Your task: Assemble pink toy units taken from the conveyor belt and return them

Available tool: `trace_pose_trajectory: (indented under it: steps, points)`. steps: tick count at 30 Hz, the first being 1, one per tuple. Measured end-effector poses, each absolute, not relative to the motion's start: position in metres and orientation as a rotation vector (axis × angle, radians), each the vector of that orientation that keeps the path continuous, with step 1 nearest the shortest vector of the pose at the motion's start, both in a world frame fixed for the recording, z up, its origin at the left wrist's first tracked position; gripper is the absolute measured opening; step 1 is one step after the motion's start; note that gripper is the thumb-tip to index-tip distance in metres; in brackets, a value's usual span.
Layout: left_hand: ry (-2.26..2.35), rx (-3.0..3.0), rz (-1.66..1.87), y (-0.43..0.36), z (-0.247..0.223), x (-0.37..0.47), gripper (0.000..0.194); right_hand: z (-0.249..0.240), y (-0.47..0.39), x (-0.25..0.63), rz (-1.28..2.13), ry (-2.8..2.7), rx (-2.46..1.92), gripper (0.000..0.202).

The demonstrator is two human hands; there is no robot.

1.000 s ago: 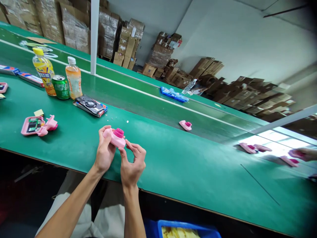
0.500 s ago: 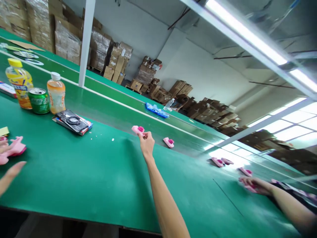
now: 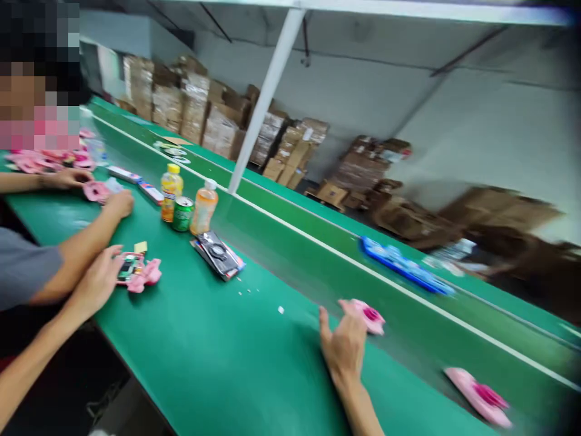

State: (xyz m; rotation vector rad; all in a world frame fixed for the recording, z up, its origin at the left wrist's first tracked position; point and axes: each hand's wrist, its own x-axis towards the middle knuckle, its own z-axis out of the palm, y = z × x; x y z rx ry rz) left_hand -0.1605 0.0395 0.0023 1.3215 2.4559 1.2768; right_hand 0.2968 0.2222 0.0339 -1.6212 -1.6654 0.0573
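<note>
My right hand is at the edge of the belt with thumb spread and fingers reaching forward. Just beyond its fingers lies a pink camera-shaped toy part with a dark pink round ring; my fingers cover its left end. Over at the left, my left hand has its fingers stretched out at the side of an opened pink toy casing. A green circuit board shows inside that casing. Another pink toy part lies on the belt at the lower right.
A co-worker's hand works with pink parts at the far left, near a pink pile. Bottles, a green can and a black flat item stand mid-table. A blue tray lies across the belt.
The view has swung left, bringing in the co-worker. My right hand has let go of the pink toy part, which now lies on the belt. My left hand has come to the opened casing.
</note>
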Motion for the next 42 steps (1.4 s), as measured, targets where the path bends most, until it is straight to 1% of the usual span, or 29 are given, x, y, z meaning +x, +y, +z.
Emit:
trace_pose_trajectory:
  steps: [1,4,7,10,13,15,17,20,23,26,28,30,32,35,37,39,41,42]
  points:
    - [2.485,1.319,1.213,0.037,0.005,-0.173,0.032,0.028,0.207,0.265,0.184,-1.799,-1.446,0.061]
    - [2.492,1.393,1.012,0.041,0.015,-0.190,0.033,0.016,0.151,0.152,0.768,-2.115,-1.039,0.052]
    - [2.468,1.438,0.851,0.044,0.022,-0.180,0.035,0.020,0.109,0.051,1.162,-2.076,-0.916,0.059]
    - [2.411,1.454,0.762,0.035,0.025,-0.160,0.036,0.029,0.097,0.010,1.327,-2.053,-0.898,0.050]
    - [2.298,1.503,0.754,0.019,0.026,-0.131,0.035,0.037,0.097,0.034,1.364,-2.101,-0.933,0.046]
    - [2.215,1.541,0.754,0.009,0.026,-0.104,0.036,0.045,0.099,0.071,1.393,-2.128,-0.975,0.048]
    - [2.148,1.564,0.724,0.000,0.027,-0.069,0.042,0.056,0.101,0.113,1.325,-2.201,-1.035,0.052]
    - [2.081,1.584,0.637,-0.015,0.032,-0.017,0.049,0.073,0.104,0.169,1.117,-2.371,-1.164,0.055]
    - [2.038,1.617,0.545,-0.026,0.037,0.007,0.042,0.083,0.099,0.200,0.942,-2.438,-1.260,0.053]
    - [2.092,1.637,0.593,-0.028,0.036,-0.005,0.041,0.078,0.085,0.192,0.589,-2.340,-1.247,0.046]
    - [2.151,1.631,0.699,-0.026,0.033,-0.021,0.038,0.069,0.075,0.169,0.463,-2.348,-1.191,0.038]
    - [2.160,1.621,0.758,-0.025,0.029,-0.031,0.035,0.059,0.067,0.141,0.483,-2.447,-1.164,0.028]
    - [2.139,1.640,0.746,-0.023,0.025,-0.031,0.033,0.052,0.065,0.119,0.536,-2.511,-1.168,0.017]
    - [2.089,1.703,0.780,-0.018,0.018,-0.018,0.031,0.050,0.069,0.110,0.622,-2.512,-1.100,0.018]
    - [2.000,1.677,0.924,-0.011,0.014,-0.008,0.026,0.049,0.073,0.118,0.719,-2.406,-1.030,0.017]
    - [1.784,1.536,1.128,-0.003,0.012,0.001,0.021,0.043,0.077,0.129,0.833,-2.207,-1.000,0.019]
    - [1.499,1.332,1.297,0.005,0.011,0.006,0.028,0.034,0.081,0.140,0.864,-2.081,-0.986,0.023]
    - [1.388,1.253,1.347,0.008,0.011,0.008,0.035,0.029,0.083,0.144,0.806,-2.100,-0.961,0.024]
